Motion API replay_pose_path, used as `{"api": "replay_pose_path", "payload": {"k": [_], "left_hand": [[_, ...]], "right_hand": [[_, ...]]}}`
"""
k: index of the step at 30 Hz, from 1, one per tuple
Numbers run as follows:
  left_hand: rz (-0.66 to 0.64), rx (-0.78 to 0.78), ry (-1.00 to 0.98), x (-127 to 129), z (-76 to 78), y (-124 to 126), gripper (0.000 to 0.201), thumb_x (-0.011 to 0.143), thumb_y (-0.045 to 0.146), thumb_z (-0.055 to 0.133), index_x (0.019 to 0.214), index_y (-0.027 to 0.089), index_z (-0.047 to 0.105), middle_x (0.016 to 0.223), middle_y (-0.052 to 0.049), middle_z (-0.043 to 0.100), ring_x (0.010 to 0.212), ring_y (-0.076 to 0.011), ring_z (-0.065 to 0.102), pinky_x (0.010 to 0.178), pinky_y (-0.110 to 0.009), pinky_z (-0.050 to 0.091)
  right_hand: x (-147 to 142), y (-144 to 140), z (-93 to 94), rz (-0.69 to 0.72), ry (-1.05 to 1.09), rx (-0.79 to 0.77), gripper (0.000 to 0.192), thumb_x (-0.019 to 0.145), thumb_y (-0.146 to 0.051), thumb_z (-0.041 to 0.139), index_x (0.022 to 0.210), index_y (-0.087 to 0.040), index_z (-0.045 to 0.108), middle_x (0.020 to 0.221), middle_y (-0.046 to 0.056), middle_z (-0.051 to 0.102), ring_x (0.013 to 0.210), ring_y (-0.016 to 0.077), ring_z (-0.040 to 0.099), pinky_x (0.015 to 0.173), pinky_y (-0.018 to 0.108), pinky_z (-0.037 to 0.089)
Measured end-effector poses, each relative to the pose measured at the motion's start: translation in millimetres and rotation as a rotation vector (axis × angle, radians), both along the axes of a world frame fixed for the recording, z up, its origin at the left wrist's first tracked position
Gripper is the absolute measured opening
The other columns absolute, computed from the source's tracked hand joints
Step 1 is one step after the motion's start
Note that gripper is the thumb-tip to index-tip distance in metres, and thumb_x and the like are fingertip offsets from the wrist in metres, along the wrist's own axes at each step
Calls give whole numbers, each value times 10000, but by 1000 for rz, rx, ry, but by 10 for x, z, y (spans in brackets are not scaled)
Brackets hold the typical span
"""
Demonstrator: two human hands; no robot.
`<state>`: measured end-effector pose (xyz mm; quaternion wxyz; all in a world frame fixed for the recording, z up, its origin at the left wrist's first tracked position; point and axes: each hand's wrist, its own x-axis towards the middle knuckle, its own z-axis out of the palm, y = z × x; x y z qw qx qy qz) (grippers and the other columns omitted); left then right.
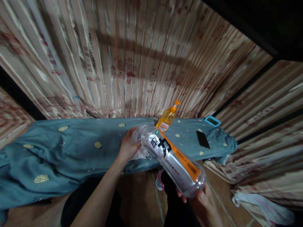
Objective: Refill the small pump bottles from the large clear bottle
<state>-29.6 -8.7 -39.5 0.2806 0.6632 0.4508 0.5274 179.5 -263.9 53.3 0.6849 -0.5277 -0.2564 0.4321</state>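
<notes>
A large clear plastic bottle [176,157] with a silver and orange label lies tilted between my hands, its base toward the lower right. My right hand [203,205] grips it around the base. At the neck end, my left hand [129,143] is closed around a small clear plastic piece [139,133]; whether this is part of the bottle or a separate cap or cup, I cannot tell. Below that hand, a crumpled white tissue [141,153] rests on the cloth. Just behind the bottle stands an orange pump bottle [167,118] of yellow-orange liquid.
A blue-green cloth [78,148] with yellow pineapple prints covers the long surface before me. On its right side lie a dark phone [203,139] and a blue-framed device [212,121]. Patterned curtains [132,63] hang behind. White fabric [262,208] lies at lower right.
</notes>
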Motion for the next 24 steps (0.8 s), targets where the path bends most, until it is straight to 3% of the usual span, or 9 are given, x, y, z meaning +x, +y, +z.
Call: {"api": "replay_pose_path", "payload": {"k": [6,11,24], "left_hand": [[-11,1,-36,15,-18,6,582,791,354,888,1355,265,776,1366,-104,899,1282,-383,860,1157,-560,697],[6,10,-24,23,-58,28,585,780,349,896,1351,288,784,1363,-88,895,1308,-383,847,1180,-561,684],[36,23,50,23,-48,29,622,771,319,900,1382,280,789,1359,-107,879,1306,-405,831,1171,-596,680]], "right_hand": [[-59,35,36,-32,-12,23,542,695,-692,1079,967,-264,888,708,54,823,597,200,661,528,261,485],[-82,27,79,-33,-4,-7,614,630,-716,1099,965,-248,884,710,45,830,563,201,676,529,281,496],[-88,33,65,5,-39,48,557,762,-704,1058,1064,-250,942,828,86,879,616,229,711,544,309,494]]}}
